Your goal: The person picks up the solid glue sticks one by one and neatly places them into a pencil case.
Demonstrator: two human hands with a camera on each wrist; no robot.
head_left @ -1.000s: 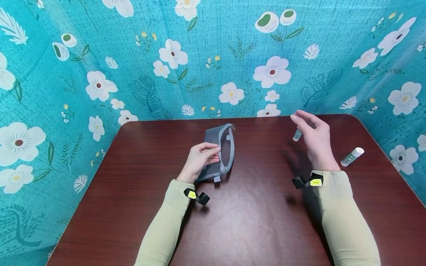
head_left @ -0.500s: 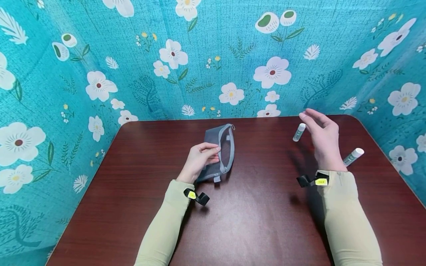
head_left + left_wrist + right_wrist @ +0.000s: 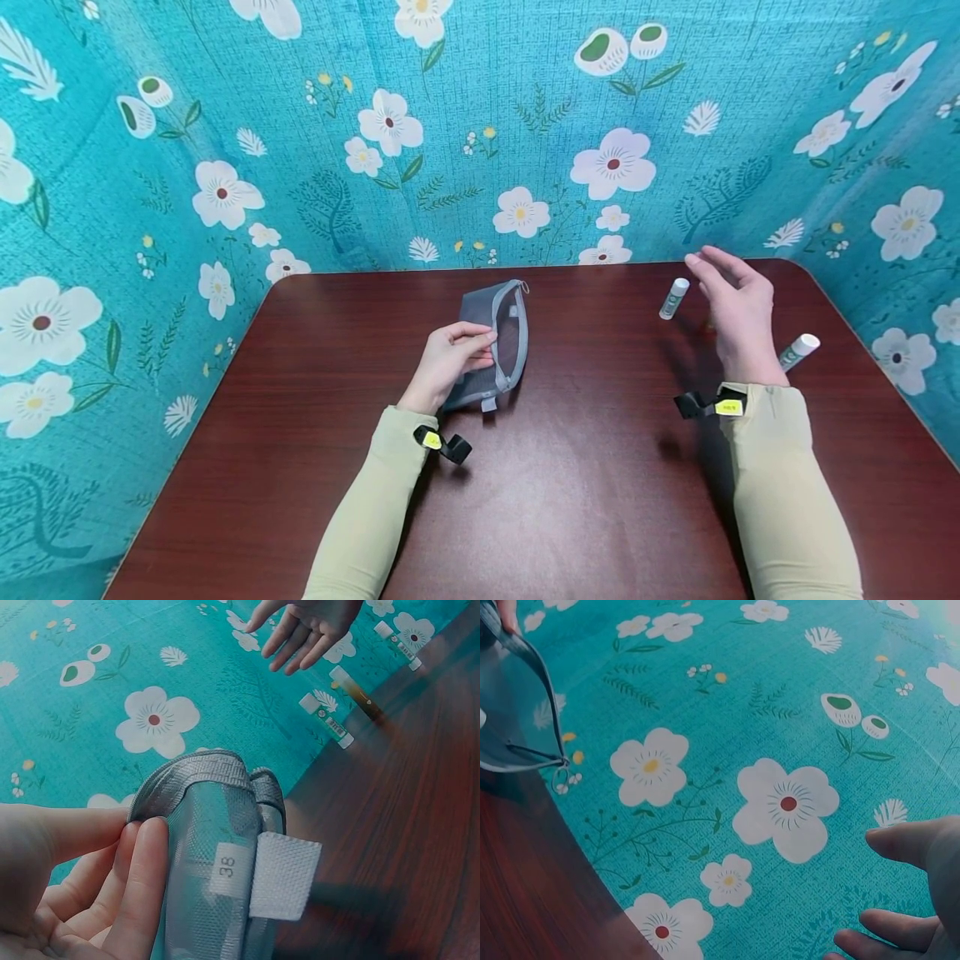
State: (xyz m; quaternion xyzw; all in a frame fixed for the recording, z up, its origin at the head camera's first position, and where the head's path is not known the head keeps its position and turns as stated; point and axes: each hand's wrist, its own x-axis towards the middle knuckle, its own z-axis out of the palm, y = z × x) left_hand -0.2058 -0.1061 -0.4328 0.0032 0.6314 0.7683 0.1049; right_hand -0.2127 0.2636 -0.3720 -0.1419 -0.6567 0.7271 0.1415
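My left hand (image 3: 455,358) pinches the near side of a grey mesh zip pouch (image 3: 480,304), its mouth spread open toward the right. In the left wrist view the pouch (image 3: 206,877) shows a white tag marked 38 and a grey fabric tab. Over the right side of the table my right hand (image 3: 738,312) hovers with nothing in it, thumb and fingers apart. Just left of it stands a small white-capped tube (image 3: 673,298) with a printed label. A similar tube (image 3: 799,352) is partly hidden behind the right wrist. Between them is an amber tube (image 3: 356,694), mostly covered by the hand in the head view.
The dark red-brown wooden table (image 3: 570,500) has rounded far corners. A turquoise flowered cloth (image 3: 450,208) hangs close behind it and along both sides. Both wrists carry small black camera mounts, one on the left sleeve (image 3: 375,508) and one on the right sleeve (image 3: 787,492).
My right hand has moved right, uncovering the near white-capped tube and overlapping the farther-right one. A bit of the amber tube shows beside the hand. My left hand and the pouch stay put.
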